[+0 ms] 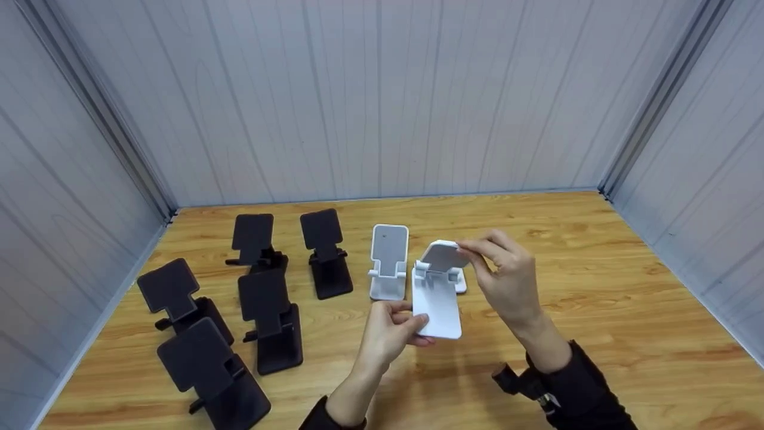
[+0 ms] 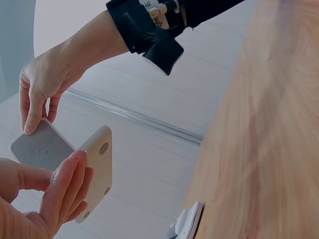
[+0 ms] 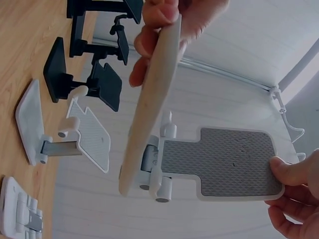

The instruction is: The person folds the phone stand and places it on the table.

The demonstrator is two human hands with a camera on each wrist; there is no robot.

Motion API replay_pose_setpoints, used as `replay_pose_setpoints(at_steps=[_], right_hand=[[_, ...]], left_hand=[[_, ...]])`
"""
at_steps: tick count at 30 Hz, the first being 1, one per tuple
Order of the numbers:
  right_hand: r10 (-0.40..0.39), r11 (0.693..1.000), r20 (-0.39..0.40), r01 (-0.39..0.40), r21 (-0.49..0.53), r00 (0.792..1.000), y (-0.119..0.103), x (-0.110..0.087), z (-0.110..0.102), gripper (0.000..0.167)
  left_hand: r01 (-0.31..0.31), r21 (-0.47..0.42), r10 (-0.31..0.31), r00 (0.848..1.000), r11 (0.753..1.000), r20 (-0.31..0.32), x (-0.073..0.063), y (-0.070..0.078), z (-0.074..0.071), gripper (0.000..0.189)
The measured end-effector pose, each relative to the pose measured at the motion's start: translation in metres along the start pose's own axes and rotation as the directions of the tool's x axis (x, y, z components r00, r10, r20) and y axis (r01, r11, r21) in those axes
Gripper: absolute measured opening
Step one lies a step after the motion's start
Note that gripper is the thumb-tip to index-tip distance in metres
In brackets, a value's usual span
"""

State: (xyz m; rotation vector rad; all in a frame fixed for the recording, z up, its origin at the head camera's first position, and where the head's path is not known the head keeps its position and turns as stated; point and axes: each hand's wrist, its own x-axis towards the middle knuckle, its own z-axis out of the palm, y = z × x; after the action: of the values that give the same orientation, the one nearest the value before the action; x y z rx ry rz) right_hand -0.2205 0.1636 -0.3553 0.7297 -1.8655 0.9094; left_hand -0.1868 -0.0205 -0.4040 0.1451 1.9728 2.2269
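Note:
A white phone stand is held up off the table between both hands, its grey-padded plate swung out from the base on a hinge. My left hand grips the base, thumb on one face and fingers behind. At the far corner of the plate, my right hand pinches the edge between thumb and fingers. Round feet dot the underside of the base in the left wrist view. Just left of it stands an unfolded white phone stand. Partly hidden behind the held one lies a folded white phone stand.
Several black phone stands, one of them at the back, stand unfolded on the left part of the wooden table. Pale panel walls rise at the back and both sides. A black device is strapped to the right wrist.

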Motion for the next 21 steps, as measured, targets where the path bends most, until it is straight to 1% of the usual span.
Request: replay_pose_setpoints(at_steps=[7,15,21], right_hand=[[-0.032,0.999,0.008,0.032,0.044,0.999,-0.007,-0.014,0.004,0.021],[-0.056,0.998,0.051,0.056,0.013,0.997,-0.015,-0.031,0.005,0.02],[-0.084,0.996,0.079,0.084,0.003,0.993,-0.017,-0.042,0.006,0.024]], left_hand=[[-0.003,-0.003,0.003,1.0,1.0,-0.021,0.001,0.002,-0.002,0.034],[-0.02,0.005,0.02,0.999,1.0,-0.041,0.002,0.004,-0.006,0.036],[-0.034,0.003,0.034,0.998,0.999,-0.055,0.002,0.004,-0.007,0.035]])
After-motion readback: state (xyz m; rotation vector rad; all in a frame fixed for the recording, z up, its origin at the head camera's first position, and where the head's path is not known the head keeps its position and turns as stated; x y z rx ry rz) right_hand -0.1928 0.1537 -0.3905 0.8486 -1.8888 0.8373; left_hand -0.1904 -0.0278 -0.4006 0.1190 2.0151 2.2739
